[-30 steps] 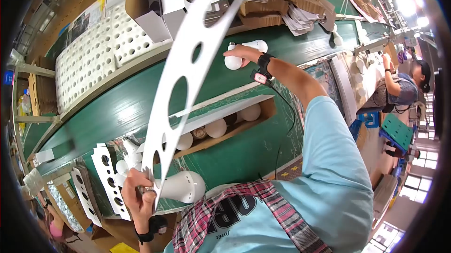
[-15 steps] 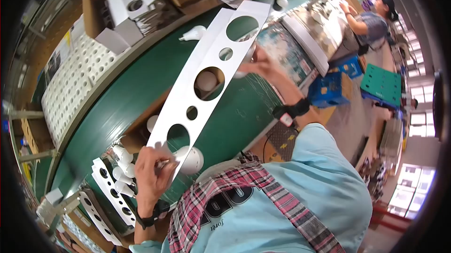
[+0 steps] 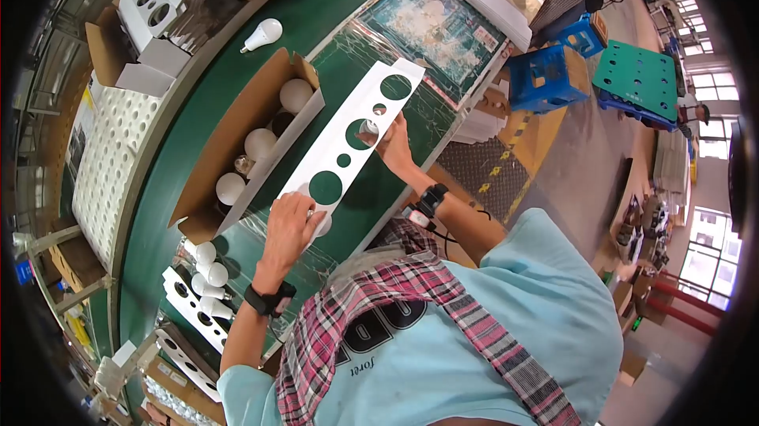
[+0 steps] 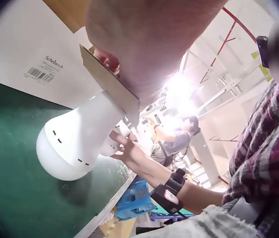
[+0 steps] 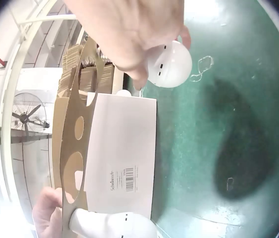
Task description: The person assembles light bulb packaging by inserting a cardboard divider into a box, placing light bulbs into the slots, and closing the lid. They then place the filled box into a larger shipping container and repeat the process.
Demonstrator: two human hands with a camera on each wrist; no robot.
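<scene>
A white cardboard strip with round holes [image 3: 362,113] slants over the green work surface [image 3: 348,224] in the head view. My left hand [image 3: 291,228] grips its near end, where a white light bulb [image 4: 77,136] hangs below the card in the left wrist view. At the strip's middle, my right hand [image 3: 394,145] holds a second light bulb [image 5: 169,64] by its body. Its top shows through a large hole in the head view. From the right wrist view, the left hand's fingers [image 5: 48,213] are at the strip's end, by the first bulb [image 5: 112,225].
An open long box [image 3: 217,133] holding several bulbs stands just beyond the strip. One loose bulb [image 3: 262,34] lies on the green belt behind it. Several more bulbs [image 3: 209,276] lie at the left beside another holed strip [image 3: 190,303]. Blue crates [image 3: 545,78] stand at the right.
My right hand has picked up a bulb from the far belt and brought it under the strip's middle. The strip has swung down from steep to slanting; the head view has turned right.
</scene>
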